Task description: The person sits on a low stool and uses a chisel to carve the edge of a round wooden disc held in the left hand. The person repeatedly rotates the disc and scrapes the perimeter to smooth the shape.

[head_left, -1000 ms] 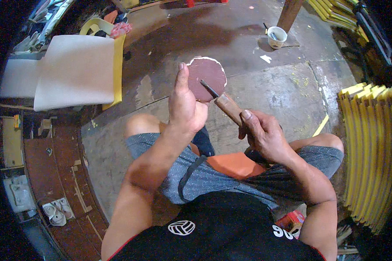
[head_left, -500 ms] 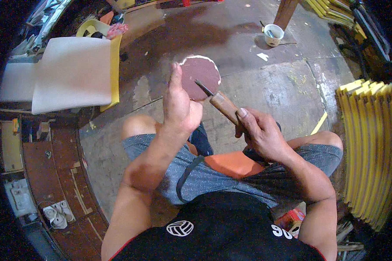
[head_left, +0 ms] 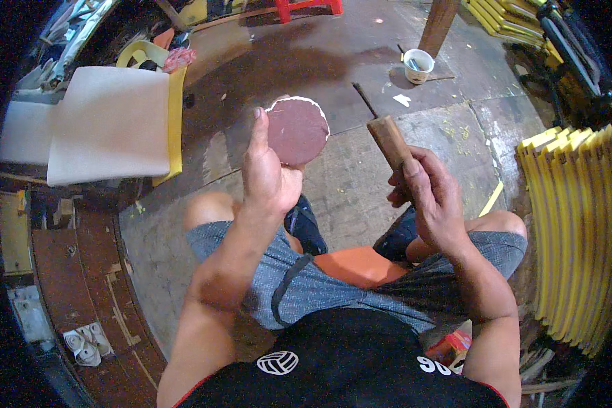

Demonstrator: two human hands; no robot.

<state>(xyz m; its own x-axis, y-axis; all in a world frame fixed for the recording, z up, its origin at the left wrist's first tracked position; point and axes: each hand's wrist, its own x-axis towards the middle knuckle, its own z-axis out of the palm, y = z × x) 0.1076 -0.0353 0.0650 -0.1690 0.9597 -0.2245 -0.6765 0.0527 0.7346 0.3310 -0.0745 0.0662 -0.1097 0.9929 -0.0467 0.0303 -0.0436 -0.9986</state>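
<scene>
My left hand [head_left: 265, 173] holds up a round maroon disc [head_left: 296, 130] with a thin white rim, pinched at its lower left edge. My right hand [head_left: 430, 194] grips the wooden handle of an awl-like tool [head_left: 386, 132], whose thin dark metal tip points up and to the left. The tool's tip is apart from the disc, to its right. I sit on a low orange stool [head_left: 358, 265] above a concrete floor, knees spread.
White foam cushions [head_left: 105, 126] on a yellow sheet lie at the upper left. Several yellow panels [head_left: 568, 224] lean in a row at the right. A small white cup [head_left: 418, 66] stands by a wooden post [head_left: 438, 24]. Dark wooden boards [head_left: 81, 272] lie at the lower left.
The tool's tip was against the disc's face; my right hand has drawn it away to the right. My left hand still holds the disc up.
</scene>
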